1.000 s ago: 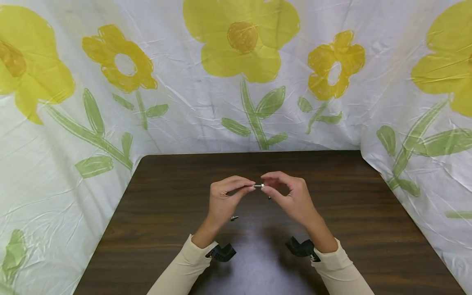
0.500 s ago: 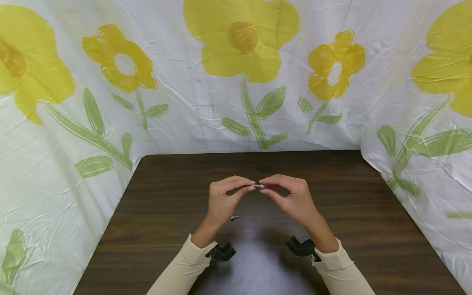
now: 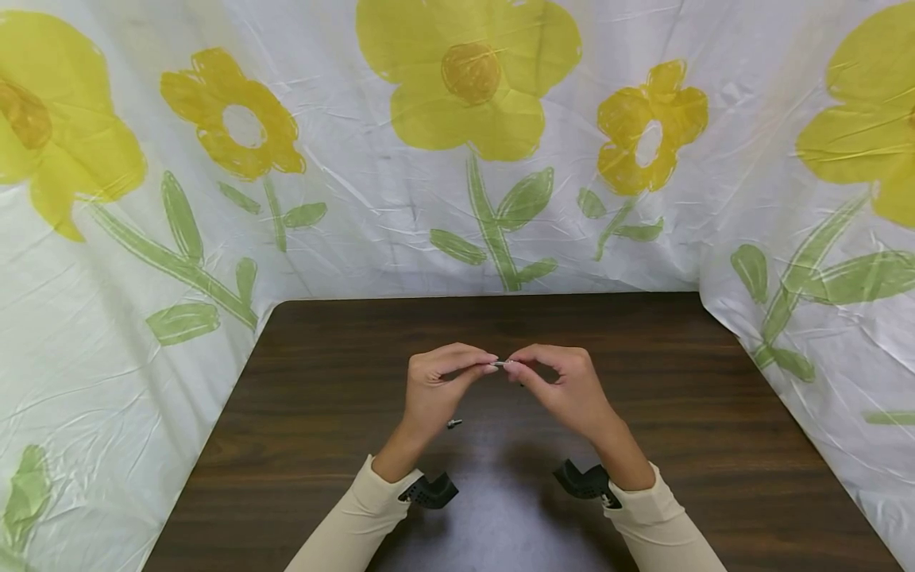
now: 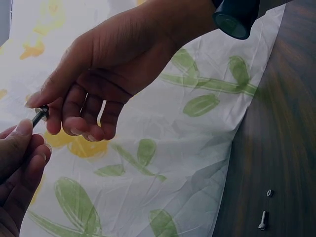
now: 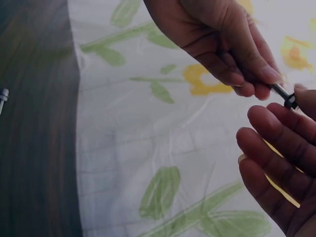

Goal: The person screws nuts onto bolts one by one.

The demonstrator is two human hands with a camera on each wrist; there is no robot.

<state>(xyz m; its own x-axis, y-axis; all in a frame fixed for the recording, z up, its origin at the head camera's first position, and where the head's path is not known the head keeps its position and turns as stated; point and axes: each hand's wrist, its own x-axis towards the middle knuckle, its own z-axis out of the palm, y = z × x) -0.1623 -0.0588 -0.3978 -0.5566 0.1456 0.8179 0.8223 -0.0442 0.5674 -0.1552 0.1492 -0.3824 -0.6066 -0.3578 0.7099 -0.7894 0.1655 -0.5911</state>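
A small metal bolt [image 3: 500, 364] is held level above the table between both hands. My left hand [image 3: 431, 388] pinches one end of its shank between thumb and fingers. My right hand [image 3: 572, 385] pinches the other end, where a dark nut or bolt head [image 5: 291, 101] shows; I cannot tell which. In the right wrist view, part of the bare shank [image 5: 280, 90] lies between the two hands. The right hand's other fingers hang loosely curled in the left wrist view. Another bolt [image 3: 454, 423], thicker at one end, lies on the table near the left wrist.
On the dark wooden table [image 3: 322, 413], a loose nut [image 4: 270, 193] and a bolt [image 4: 263, 220] lie apart in the left wrist view. A flower-painted white sheet [image 3: 343, 199] surrounds the back and sides. Each wrist carries a black camera mount [image 3: 431, 490].
My right thumb and fingers have closed in on the bolt's right end, covering more of it. The right hand has shifted slightly toward the left hand, which stays nearly still.
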